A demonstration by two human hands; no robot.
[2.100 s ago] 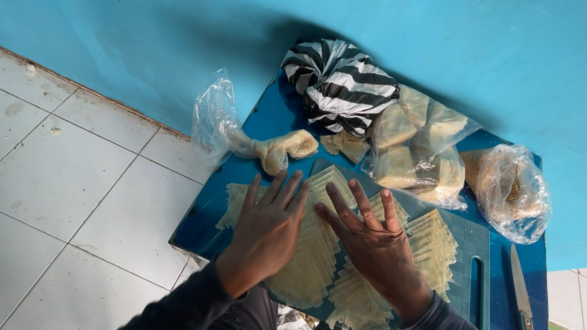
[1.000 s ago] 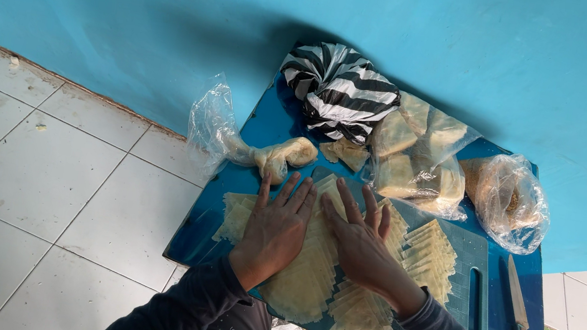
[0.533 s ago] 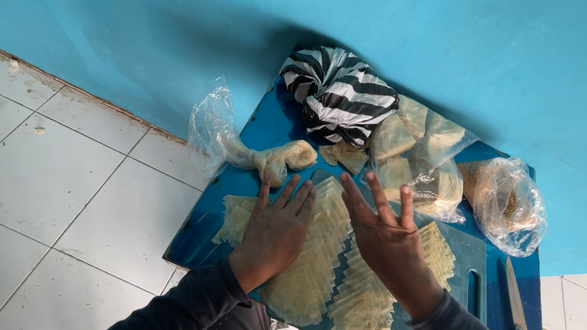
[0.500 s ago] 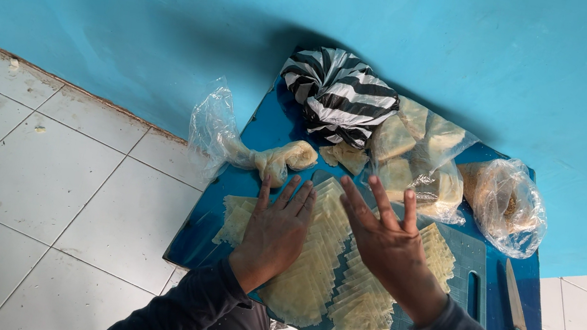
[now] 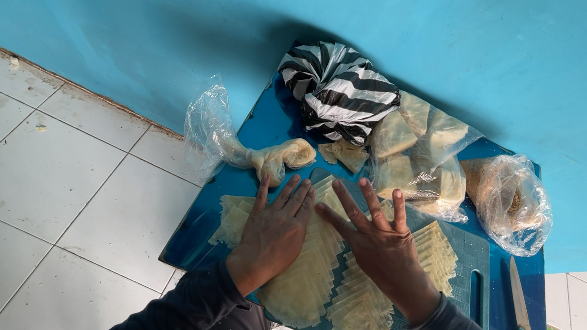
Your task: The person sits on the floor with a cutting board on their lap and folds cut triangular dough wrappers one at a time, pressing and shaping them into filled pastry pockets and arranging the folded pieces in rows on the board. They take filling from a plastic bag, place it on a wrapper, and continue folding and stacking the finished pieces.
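Thin pale yellow dough sheets (image 5: 307, 283) lie in overlapping rows on a teal cutting board (image 5: 478, 255) set on a low blue table (image 5: 268, 126). My left hand (image 5: 274, 233) lies flat on the left rows, fingers together. My right hand (image 5: 377, 241) rests on the middle rows with its fingers spread wide. Neither hand holds anything. More fanned sheets (image 5: 439, 253) show to the right of my right hand.
A black-and-white striped bag (image 5: 336, 90) sits at the table's far edge by a blue wall. Clear bags of dough pieces (image 5: 419, 157), a twisted clear bag (image 5: 234, 148) and a brownish bag (image 5: 509, 201) lie around it. A knife (image 5: 522, 323) lies at the right. White floor tiles lie left.
My right hand has slid back from the upper right toward the middle rows, beside my left hand. The left hand has stayed pressed on the left rows.
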